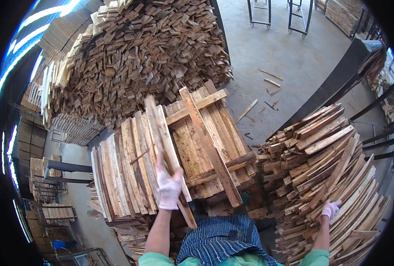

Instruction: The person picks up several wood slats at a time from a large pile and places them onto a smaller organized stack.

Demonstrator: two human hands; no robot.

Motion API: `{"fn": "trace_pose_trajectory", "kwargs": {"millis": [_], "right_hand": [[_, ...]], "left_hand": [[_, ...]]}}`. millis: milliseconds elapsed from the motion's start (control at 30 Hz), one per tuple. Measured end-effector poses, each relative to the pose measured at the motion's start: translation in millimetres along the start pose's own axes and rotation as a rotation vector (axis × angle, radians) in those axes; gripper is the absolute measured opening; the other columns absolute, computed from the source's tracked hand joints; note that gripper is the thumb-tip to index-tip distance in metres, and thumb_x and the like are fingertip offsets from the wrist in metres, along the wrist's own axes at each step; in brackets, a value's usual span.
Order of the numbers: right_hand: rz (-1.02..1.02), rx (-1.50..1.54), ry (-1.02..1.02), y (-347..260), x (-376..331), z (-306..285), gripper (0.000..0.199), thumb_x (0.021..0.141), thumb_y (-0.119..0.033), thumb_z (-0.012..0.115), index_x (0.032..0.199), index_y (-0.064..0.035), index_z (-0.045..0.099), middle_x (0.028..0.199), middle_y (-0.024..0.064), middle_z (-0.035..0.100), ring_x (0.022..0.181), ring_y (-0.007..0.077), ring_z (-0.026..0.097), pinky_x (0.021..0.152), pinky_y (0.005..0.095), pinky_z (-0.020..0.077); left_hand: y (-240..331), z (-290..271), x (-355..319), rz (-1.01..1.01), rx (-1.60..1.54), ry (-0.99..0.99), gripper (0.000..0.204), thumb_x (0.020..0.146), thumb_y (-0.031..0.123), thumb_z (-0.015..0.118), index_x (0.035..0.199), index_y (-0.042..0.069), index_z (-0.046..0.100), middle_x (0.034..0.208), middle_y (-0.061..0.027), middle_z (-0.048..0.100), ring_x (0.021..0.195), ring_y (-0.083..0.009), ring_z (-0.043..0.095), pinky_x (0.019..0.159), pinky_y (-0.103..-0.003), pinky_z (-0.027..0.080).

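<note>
The left hand (168, 188) curls round a stick (152, 119) above the plank stack (127, 173); shifting it seems the step, next needing firm hold. Right of the stack, the right hand (330, 209) touches a pile (296, 179), grip unclear.

A heap of wood (148, 53) lies behind the board stack (128, 177), a plank pile (321, 170) to its right, and two crosspieces (214, 99) across its top.

No readable text, labels, brands, numbers or signs anywhere in view.
</note>
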State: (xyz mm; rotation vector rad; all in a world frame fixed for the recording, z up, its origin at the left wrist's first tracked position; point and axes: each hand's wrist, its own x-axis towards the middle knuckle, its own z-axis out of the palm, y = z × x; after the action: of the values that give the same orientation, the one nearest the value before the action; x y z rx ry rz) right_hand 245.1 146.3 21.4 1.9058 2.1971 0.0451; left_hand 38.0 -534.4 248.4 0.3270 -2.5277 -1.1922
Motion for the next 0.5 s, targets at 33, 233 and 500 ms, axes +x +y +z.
{"fn": "trace_pose_trajectory", "kwargs": {"millis": [33,233,500], "right_hand": [[0.043,-0.055,0.062,-13,-15,-10,0.095,0.088,-0.052,0.067,0.161,-0.021,0.014,0.128,0.0269,0.056,0.111,0.0433,0.063,0.09,0.0536,0.0539],[0.038,0.305,0.009,-1,-16,-17,0.104,0.072,-0.043,0.081,0.156,-0.0105,0.028,0.141,0.0241,0.05,0.122,0.0423,0.057,0.097,0.049,0.0518],[0.035,1.231,-0.463,47,-74,-85,0.098,0.085,-0.045,0.074,0.153,0.0027,0.023,0.144,0.0213,0.052,0.136,0.0305,0.046,0.114,0.0382,0.0356]], "left_hand": [[-7,3,16,-0.012,0.135,0.007,0.085,0.087,0.012,0.071,0.158,0.009,0.024,0.147,-0.0239,0.046,0.134,-0.0377,0.047,0.114,-0.047,0.039],[-88,73,61,-0.245,0.927,-0.281,0.091,0.09,0.045,0.059,0.158,0.001,0.019,0.162,-0.0233,0.026,0.151,-0.0408,0.022,0.123,-0.053,0.019],[-92,56,75,-0.164,0.469,-0.271,0.07,0.098,0.027,0.061,0.155,0.001,0.031,0.154,-0.0234,0.038,0.136,-0.0376,0.045,0.116,-0.043,0.034]]}}
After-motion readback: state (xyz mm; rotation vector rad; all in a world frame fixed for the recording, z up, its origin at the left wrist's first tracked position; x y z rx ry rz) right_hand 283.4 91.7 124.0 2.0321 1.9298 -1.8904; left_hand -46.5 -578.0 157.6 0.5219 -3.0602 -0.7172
